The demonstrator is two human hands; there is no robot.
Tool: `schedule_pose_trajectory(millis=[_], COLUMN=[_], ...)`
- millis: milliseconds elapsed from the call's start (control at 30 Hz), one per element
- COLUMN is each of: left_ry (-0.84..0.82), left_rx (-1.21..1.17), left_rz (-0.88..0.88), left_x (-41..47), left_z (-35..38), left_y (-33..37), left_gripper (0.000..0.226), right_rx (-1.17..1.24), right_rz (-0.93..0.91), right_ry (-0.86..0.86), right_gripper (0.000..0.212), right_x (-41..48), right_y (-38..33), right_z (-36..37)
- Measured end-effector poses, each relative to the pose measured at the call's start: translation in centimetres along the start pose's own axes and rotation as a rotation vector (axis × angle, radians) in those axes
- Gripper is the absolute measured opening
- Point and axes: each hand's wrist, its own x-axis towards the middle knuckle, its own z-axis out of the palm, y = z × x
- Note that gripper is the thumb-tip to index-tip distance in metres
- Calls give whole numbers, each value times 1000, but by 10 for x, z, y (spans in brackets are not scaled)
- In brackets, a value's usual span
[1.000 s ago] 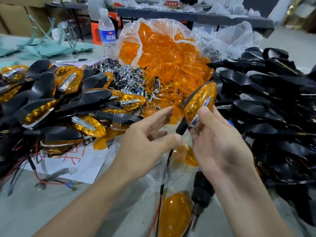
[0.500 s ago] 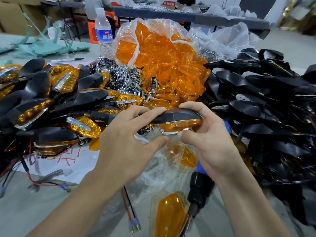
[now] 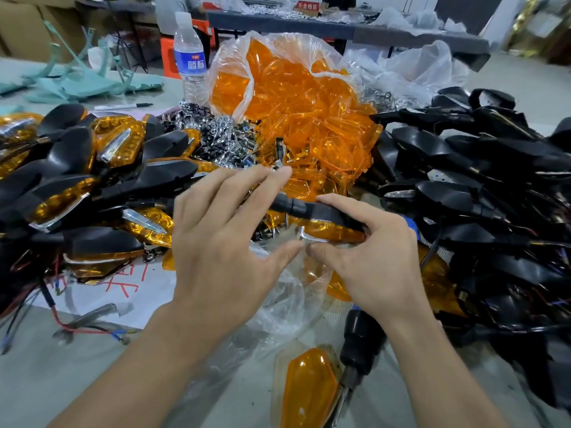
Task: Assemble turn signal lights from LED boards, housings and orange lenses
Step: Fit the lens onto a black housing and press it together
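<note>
Here, in the head view, the black-housed turn signal light with orange lens [image 3: 321, 211] lies level, long axis left to right, its lens end pinched in the grip of the right hand [image 3: 370, 261], its stem running under the straight, spread fingers of the empty left hand [image 3: 222, 242]. The heap of finished lights [image 3: 77, 186] lies leftward on the grey surface [image 3: 61, 381], nearer the left hand; the clear bag of orange lenses [image 3: 296, 97] and pile of black housings [image 3: 479, 168] crowd the rest

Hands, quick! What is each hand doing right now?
Left hand: open, fingers straight and spread.
Right hand: holds the black plastic turn signal light with its orange lens, pinched between finger and thumb.
</note>
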Motion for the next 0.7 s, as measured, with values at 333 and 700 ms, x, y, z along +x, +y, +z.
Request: schedule_pose_trajectory(millis=[333, 700], left_ry=[-350, -533], left_rx=[-998, -1538], left_rz=[-623, -927], left_x=[-2, 17], left_z=[6, -2], left_y=[19, 24], left_gripper=[36, 72], right_rx=[376, 679], right_rz=[-66, -49], right_ry=[48, -70], right_gripper=[49, 60], right_x=[0, -5], right_y=[-3, -9], right_z=[15, 32])
